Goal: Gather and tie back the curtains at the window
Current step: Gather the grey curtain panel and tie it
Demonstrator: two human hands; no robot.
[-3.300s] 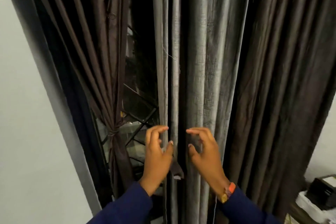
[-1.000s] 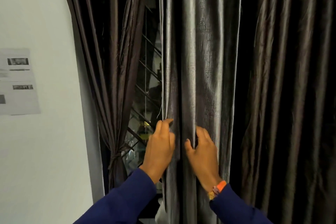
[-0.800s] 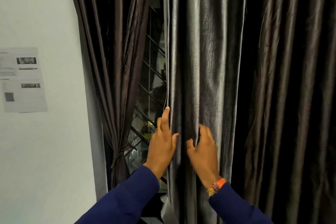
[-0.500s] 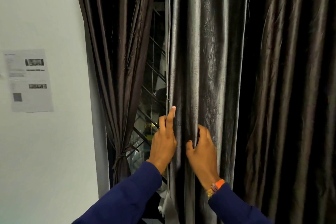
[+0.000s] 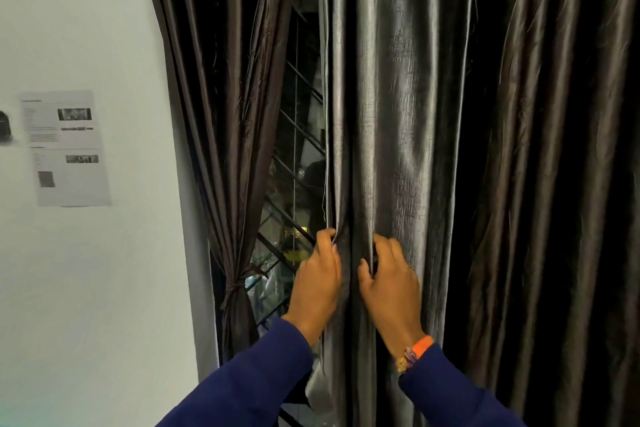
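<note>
So far only the brown curtain (image 5: 235,135) by the wall is tied back, while the left hand (image 5: 317,282) and right hand (image 5: 391,284) curl into folds of the grey curtain (image 5: 398,114) (hanging mid-window, loose), gathering barely begun, tying undone.

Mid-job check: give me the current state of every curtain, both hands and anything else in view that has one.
Left brown curtain: gathered, tied back low with a knot.
Grey curtain: hanging loose, untied, folds being bunched.
Right brown curtain: hanging loose, untied.
Left hand: fingers curled round the grey curtain's left edge.
Right hand: fingers pinching a fold of the grey curtain.
Window grille: partly uncovered.
Paper sheet: stuck flat on the wall.
</note>
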